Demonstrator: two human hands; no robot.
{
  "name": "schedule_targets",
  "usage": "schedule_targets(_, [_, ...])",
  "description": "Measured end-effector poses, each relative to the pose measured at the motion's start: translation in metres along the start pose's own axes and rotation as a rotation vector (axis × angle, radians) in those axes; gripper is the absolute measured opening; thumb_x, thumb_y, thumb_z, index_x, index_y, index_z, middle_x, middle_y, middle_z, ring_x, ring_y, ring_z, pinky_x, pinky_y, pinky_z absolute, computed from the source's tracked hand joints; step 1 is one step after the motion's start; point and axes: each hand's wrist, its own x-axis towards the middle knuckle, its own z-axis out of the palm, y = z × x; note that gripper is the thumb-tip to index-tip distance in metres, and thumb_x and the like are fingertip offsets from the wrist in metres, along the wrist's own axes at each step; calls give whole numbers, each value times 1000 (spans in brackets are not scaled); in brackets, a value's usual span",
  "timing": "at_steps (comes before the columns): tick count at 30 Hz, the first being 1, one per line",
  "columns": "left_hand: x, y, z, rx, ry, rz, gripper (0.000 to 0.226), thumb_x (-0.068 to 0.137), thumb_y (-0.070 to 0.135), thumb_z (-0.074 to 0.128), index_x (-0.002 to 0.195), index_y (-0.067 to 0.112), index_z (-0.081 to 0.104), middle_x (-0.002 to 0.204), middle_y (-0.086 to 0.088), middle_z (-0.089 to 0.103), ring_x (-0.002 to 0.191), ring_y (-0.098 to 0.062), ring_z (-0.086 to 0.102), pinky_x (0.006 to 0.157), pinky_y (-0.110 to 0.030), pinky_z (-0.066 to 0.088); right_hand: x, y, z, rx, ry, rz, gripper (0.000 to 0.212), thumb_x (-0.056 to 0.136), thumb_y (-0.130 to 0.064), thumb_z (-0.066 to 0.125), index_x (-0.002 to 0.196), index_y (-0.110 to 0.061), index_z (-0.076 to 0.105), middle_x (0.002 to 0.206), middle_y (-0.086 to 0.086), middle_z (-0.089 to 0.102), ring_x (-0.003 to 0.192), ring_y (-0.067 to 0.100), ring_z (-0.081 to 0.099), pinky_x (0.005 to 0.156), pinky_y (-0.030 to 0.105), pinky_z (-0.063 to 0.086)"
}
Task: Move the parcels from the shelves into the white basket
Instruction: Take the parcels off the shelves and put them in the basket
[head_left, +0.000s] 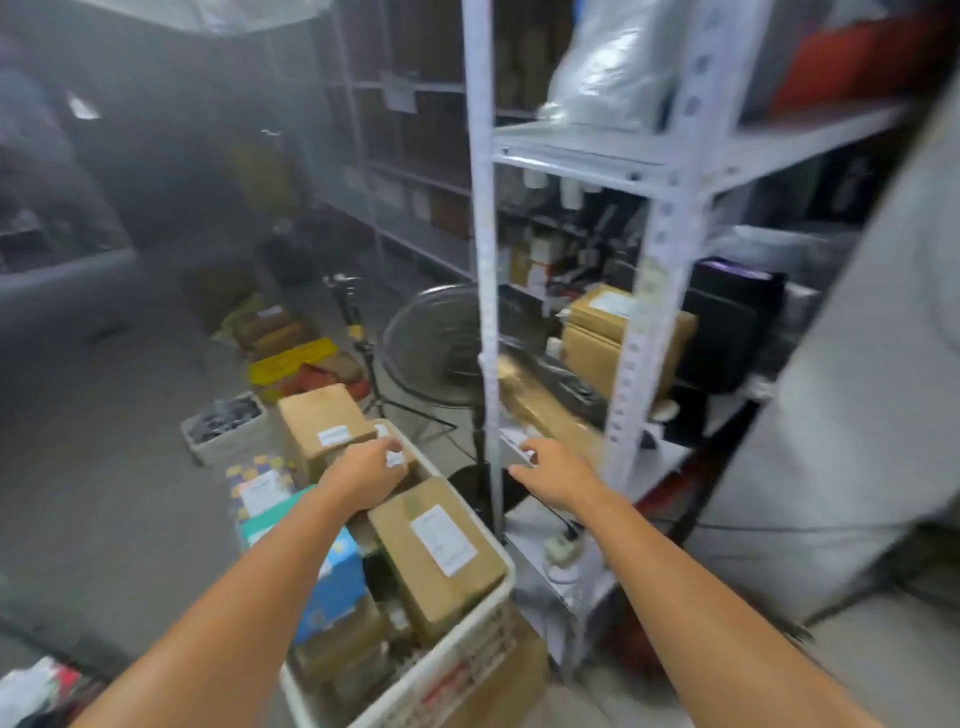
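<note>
1. Task status. The white basket (457, 670) stands on the floor just left of the shelf unit (670, 462) and already carries several parcels, among them a labelled brown box (436, 561) on top at its near end. I judge the task partly done: parcels remain on the shelves.

2. Left hand (363, 475). It lies palm down over the far end of the basket, on the parcels there. The view is blurred at the fingers, so I cannot tell whether they grip anything.

3. Right hand (558, 470). It is extended toward the lower shelf with fingers spread and holds nothing. Its fingertips are at the shelf's front edge.

4. Next target. A long brown parcel (545, 413) lies flat on that shelf, directly ahead of the right hand and just beyond its fingertips. Its long axis runs diagonally, from the near end by the right hand back and to the left, toward the white front post (485, 312). The right hand is clearly the nearer one; the left is on the other side of that post.

5. Further stock. A brown carton (608, 343) sits deeper on the shelf, behind the long parcel, and will need a longer reach.

6. Judgement for the move. I would take the long parcel at its near end with the right hand and draw it out along its own axis, since swinging it sideways risks striking the post.
</note>
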Motion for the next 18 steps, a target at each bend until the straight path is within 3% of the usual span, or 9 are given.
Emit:
schedule_targets(6, [-38,173,48,1,-123,264,44,94,36,53,136,23,49,133,-5,56,118,-26,53,95,-33,44,-123,129,-84,7,104,178,50,92,-42,55,137,-21,50,135,5,57,123,26,54,100,37,45])
schedule_targets(12, [-61,365,112,86,-224,599,41,92,38,56,130,23,54,119,-5,64,111,-25,58,92,-30,45,-226,267,-160,14,292,467,47,92,-38,55,135,-18,53,127,7,63,119,26,57,96,32,44])
schedule_targets(18, [-59,530,177,128,-355,827,43,92,39,56,133,27,51,124,-3,62,118,-24,55,96,-29,41,-300,374,-204,104,453,754,50,89,-44,56,134,-22,53,132,4,60,121,25,55,97,32,44])
